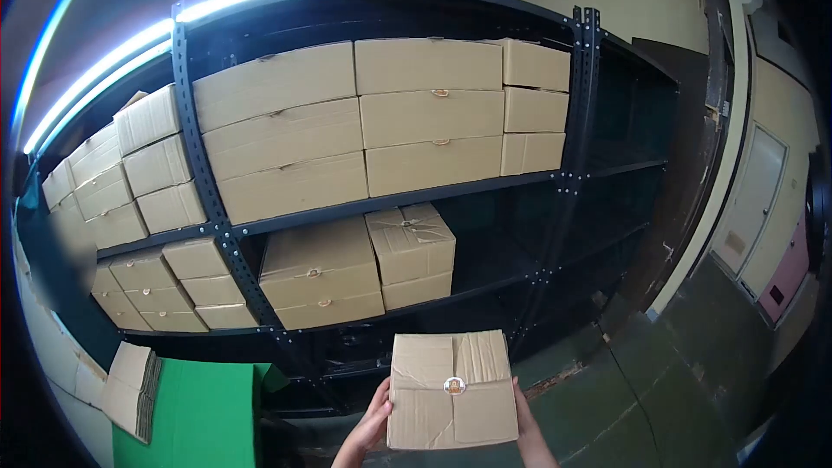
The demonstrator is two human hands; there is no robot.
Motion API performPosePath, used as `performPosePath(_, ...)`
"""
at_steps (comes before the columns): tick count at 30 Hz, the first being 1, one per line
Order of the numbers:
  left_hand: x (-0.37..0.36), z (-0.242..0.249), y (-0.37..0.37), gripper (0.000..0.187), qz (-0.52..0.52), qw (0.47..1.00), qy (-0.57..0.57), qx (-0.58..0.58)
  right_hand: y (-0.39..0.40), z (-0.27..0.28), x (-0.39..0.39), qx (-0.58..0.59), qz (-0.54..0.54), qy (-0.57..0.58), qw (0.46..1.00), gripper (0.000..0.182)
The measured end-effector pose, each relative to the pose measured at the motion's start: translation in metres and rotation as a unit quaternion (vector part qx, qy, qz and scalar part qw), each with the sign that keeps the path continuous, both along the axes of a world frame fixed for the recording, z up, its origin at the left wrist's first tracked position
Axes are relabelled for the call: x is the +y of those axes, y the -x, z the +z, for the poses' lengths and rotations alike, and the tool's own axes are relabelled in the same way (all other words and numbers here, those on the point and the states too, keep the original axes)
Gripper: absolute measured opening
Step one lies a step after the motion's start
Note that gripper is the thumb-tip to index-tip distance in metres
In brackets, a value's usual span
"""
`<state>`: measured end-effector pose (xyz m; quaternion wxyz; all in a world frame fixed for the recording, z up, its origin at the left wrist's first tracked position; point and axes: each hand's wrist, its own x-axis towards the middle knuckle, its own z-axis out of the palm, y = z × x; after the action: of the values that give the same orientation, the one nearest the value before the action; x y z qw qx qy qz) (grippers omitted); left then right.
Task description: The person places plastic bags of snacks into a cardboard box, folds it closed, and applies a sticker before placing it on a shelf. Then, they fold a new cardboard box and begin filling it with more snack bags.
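Observation:
A square cardboard box (422, 416) with a small round sticker on its top is held up at the bottom centre. My left hand (374, 419) presses against its left side, and my right hand (526, 416) is against its right side, mostly hidden behind the edge. Beyond the box stands a dark metal shelf rack (399, 193). On its middle level, two wide boxes (319, 264) are stacked beside two narrower boxes (414, 251).
Rows of stacked cartons (429, 121) fill the upper shelf. More cartons (156, 282) stand at the left. A green surface (195, 416) with flattened cardboard (130, 390) is at the lower left. Doors (754, 199) and a dark green floor (693, 381) lie to the right.

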<state>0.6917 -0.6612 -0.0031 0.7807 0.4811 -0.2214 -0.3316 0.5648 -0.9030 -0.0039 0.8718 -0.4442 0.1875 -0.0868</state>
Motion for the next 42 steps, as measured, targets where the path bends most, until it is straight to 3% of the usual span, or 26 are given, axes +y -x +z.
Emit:
performPosePath(8, -0.056, 0.057, -0.093, 0.083, 0.119, 0.986, 0.05, -0.108, -0.133, 0.05, -0.059, -0.041, 0.051, 0.006, 0.998, 0.071)
performPosePath(11, -0.072, 0.057, -0.14, 0.072, 0.179, 0.98, 0.026, -0.081, -0.189, 0.071, -0.081, -0.091, 0.098, -0.011, 0.991, 0.071)
performPosePath(15, -0.093, 0.072, -0.183, 0.061, 0.179, 0.982, 0.055, 0.007, -0.244, 0.091, -0.104, -0.153, 0.138, -0.008, 0.978, 0.067)
performPosePath(18, -0.11, 0.085, -0.192, 0.058, 0.214, 0.975, 0.047, 0.026, -0.287, 0.066, -0.123, -0.23, 0.002, 0.145, 0.962, 0.063)
performPosePath(23, -0.123, 0.071, -0.198, 0.05, 0.276, 0.961, 0.022, 0.014, -0.3, 0.055, -0.133, -0.255, 0.074, 0.025, 0.964, 0.051)
performPosePath(32, -0.128, 0.075, -0.205, 0.052, 0.29, 0.952, 0.074, 0.069, -0.306, 0.077, -0.135, -0.216, 0.037, 0.103, 0.97, 0.052)
performPosePath(35, -0.127, 0.085, -0.214, 0.056, 0.286, 0.951, 0.078, 0.084, -0.312, 0.084, -0.138, -0.283, 0.017, 0.144, 0.948, 0.048)
performPosePath(39, -0.12, 0.089, -0.232, 0.061, 0.271, 0.959, 0.049, 0.063, -0.34, 0.079, -0.137, -0.214, -0.048, 0.142, 0.965, 0.035)
performPosePath(42, -0.121, 0.103, -0.236, 0.07, 0.264, 0.963, 0.037, 0.031, -0.352, 0.094, -0.134, -0.212, -0.031, 0.117, 0.97, 0.032)
